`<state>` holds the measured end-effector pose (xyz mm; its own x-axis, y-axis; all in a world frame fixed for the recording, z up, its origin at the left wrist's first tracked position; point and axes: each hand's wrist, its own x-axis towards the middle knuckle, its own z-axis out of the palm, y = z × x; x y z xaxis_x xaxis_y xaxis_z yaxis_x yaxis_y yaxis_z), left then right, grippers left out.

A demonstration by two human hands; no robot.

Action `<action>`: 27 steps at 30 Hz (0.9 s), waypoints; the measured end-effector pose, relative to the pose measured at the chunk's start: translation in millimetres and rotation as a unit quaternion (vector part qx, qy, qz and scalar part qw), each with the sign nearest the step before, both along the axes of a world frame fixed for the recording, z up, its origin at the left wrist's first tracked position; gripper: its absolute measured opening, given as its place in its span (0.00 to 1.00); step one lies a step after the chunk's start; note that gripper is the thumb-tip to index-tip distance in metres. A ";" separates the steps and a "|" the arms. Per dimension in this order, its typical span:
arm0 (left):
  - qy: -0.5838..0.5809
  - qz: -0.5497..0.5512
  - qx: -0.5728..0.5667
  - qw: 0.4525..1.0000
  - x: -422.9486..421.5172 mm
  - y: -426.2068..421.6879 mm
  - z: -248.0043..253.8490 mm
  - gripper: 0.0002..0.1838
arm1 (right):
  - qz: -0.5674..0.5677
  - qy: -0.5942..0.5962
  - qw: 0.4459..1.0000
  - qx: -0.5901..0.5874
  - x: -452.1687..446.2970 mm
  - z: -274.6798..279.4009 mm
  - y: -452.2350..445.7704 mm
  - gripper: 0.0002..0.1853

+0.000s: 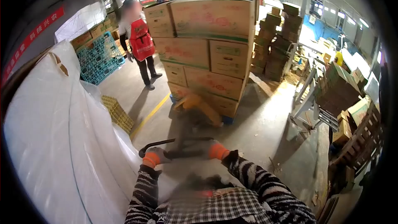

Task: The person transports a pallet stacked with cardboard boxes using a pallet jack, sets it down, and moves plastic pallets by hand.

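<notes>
Both my hands wear grey gloves with orange cuffs and grip the dark handle of a pallet jack. My left hand is closed on the handle's left side, and my right hand on its right side. The orange body of the pallet jack is blurred. Beyond it stands a tall stack of printed cardboard boxes, with bits of a blue pallet showing at its base.
A person in a red apron stands left of the stack. Big white wrapped goods crowd my left, beside yellow trays and a blue plastic crate. On the right are a metal conveyor frame, box stacks and a wooden pallet.
</notes>
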<state>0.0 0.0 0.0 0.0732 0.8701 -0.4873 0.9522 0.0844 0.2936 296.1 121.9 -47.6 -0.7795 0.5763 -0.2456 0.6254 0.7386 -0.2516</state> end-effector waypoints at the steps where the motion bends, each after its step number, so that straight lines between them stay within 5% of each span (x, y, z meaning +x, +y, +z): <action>1: 0.011 0.021 0.010 1.000 -3.7 1.1 -6.7 0.33 | -0.001 -0.075 0.995 -0.065 -7.2 -35.0 19.1 0.31; 2: 0.022 0.042 0.023 0.999 -9.1 1.9 -17.8 0.33 | -0.001 -0.148 0.980 -0.130 -13.3 -48.7 28.5 0.33; 3: 0.082 0.033 0.012 0.996 -29.6 -19.0 -21.7 0.33 | -0.003 -0.078 0.990 -0.116 -30.0 -37.8 -6.5 0.33; 5: 0.130 0.054 0.059 0.988 -25.6 -29.1 -57.5 0.33 | 0.007 0.037 0.992 0.123 -12.6 -13.1 -38.5 0.22; 7: 0.129 0.058 0.075 0.987 -14.1 -22.6 -72.8 0.32 | 0.031 -0.032 0.992 0.118 -0.3 -4.1 -29.9 0.21; 9: 0.133 0.058 0.090 0.985 -8.3 -16.1 -82.4 0.32 | -0.013 -0.062 0.998 -0.013 7.4 31.7 -33.3 0.21; 13: 0.130 0.097 0.125 0.979 5.6 -19.4 -122.2 0.30 | 0.049 -0.092 0.994 0.021 38.0 83.8 -40.1 0.22; 17: 0.165 0.084 0.043 0.982 35.0 -20.8 -119.4 0.33 | 0.019 -0.053 0.998 0.026 63.1 67.1 -31.9 0.20; 21: 0.090 0.051 0.000 0.995 81.2 -35.5 -62.6 0.33 | 0.091 0.103 0.986 0.099 72.7 -108.8 11.3 0.16; 22: 0.071 0.052 -0.021 0.996 92.4 -37.7 -36.2 0.32 | 0.152 0.174 0.956 0.178 96.1 -53.5 2.1 0.18; 23: 0.050 0.051 -0.039 0.997 99.6 -29.7 -14.3 0.32 | 0.147 0.159 0.964 0.152 85.9 -87.6 16.0 0.10; 26: 0.033 0.046 -0.043 0.997 71.2 -13.6 -13.2 0.33 | 0.243 0.208 0.945 0.073 85.7 -122.2 48.6 0.11; 27: 0.025 0.040 -0.064 0.997 66.2 -3.1 -3.9 0.35 | 0.312 0.406 0.855 -0.077 81.9 -140.9 65.4 0.12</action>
<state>66.2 -3.1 -3.9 -0.0216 0.8026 -0.5961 0.9542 0.1946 0.2274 378.0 187.3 -188.5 -0.8730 -0.0056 0.4877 -0.3065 0.7842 -0.5395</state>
